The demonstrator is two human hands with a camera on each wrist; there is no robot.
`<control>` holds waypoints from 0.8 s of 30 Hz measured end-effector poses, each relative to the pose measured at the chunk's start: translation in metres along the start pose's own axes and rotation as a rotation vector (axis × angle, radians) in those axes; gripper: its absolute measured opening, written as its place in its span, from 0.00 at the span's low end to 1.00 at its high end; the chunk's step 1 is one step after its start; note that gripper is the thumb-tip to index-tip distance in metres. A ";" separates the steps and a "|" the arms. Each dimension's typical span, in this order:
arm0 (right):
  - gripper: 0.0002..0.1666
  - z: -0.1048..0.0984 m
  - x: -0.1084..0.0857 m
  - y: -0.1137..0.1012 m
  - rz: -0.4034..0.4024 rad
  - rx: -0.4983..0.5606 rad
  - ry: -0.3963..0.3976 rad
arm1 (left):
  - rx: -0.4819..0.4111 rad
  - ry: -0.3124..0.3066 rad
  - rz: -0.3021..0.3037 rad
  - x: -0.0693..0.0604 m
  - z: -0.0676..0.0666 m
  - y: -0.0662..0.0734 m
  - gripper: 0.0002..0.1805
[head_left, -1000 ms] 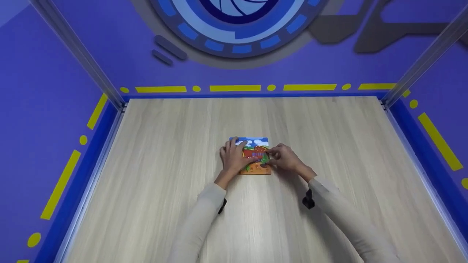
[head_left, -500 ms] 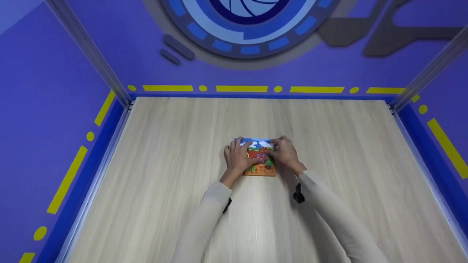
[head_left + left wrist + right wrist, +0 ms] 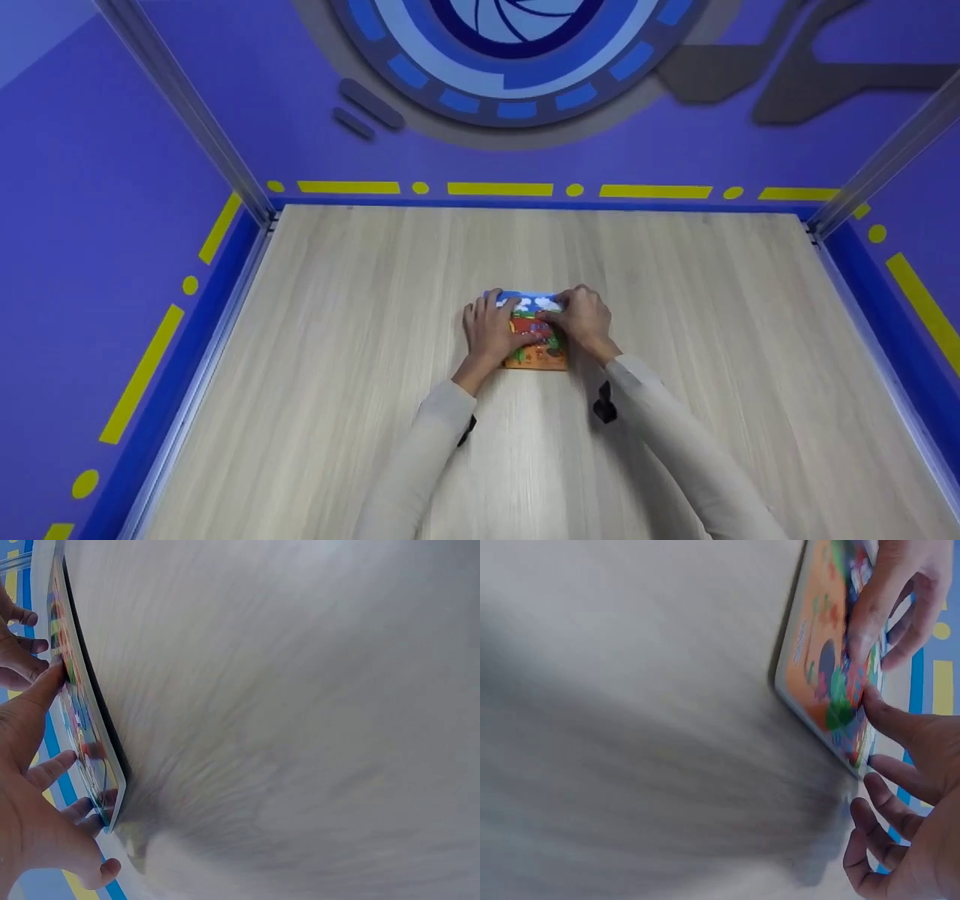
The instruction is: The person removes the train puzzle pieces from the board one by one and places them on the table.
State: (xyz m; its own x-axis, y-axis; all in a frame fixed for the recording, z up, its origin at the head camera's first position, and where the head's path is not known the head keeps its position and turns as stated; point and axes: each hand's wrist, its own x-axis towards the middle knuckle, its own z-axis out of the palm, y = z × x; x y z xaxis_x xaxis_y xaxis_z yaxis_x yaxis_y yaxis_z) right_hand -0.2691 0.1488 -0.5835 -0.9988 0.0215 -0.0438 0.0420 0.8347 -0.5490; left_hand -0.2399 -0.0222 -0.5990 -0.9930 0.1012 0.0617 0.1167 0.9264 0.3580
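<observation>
A small square picture board, which looks like a jigsaw puzzle, lies flat on the table; its picture has blue sky, white clouds, a red vehicle and orange ground. My left hand rests spread over its left part, with the thumb pressing on the middle. On the right side, my right hand touches the board with its thumb on the face and its index finger near the upper right edge. In the right wrist view, the other fingers of that hand curl loosely off the board. Part of the picture is hidden under the hands.
The board lies on a wide wood-grain table. Blue-purple panels with yellow marks stand behind and on both sides, with metal posts at the corners. A small black device hangs at the right cuff.
My right hand has shifted from the board's right edge up toward its upper right corner, its thumb now on the face. The left hand stays on the board. The head view has shifted slightly.
</observation>
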 end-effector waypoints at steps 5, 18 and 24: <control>0.31 0.000 0.001 -0.001 0.048 0.008 0.000 | -0.003 -0.013 -0.010 0.000 0.001 0.001 0.46; 0.30 -0.003 0.002 -0.008 0.203 0.116 -0.123 | 0.026 0.004 -0.002 -0.001 0.003 0.001 0.47; 0.28 -0.002 0.002 -0.009 0.222 0.185 -0.096 | 0.026 -0.004 -0.008 0.003 0.003 0.001 0.47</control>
State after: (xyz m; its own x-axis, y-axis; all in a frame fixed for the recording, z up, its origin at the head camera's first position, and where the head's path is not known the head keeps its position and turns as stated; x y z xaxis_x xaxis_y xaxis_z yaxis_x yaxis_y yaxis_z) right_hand -0.2720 0.1422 -0.5774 -0.9581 0.1324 -0.2540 0.2717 0.7008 -0.6596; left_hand -0.2427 -0.0201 -0.6017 -0.9939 0.0953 0.0554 0.1084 0.9363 0.3340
